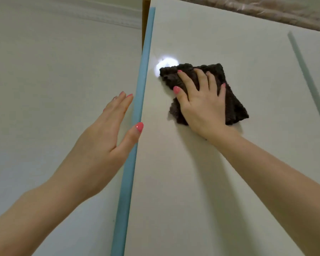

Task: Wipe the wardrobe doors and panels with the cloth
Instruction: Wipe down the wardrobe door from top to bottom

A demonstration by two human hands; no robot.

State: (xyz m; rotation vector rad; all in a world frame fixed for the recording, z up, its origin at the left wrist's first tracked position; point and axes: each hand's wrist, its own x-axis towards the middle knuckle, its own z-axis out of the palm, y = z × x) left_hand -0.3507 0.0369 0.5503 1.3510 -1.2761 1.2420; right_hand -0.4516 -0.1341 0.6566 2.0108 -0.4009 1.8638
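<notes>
The right hand (201, 100) lies flat with its fingers spread on a dark brown cloth (227, 100), pressing it against the white door (201, 182), a little to the right of the blue edge (137, 108) that runs up the door's left side. A bright spot of light (165, 64) shines on the door just beside the cloth's top left corner. The left hand (103, 137) is open with straight fingers, held up just left of the blue edge, its thumb touching or nearly touching it.

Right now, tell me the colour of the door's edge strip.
Light blue edge strip, clearest in the head view.
</notes>
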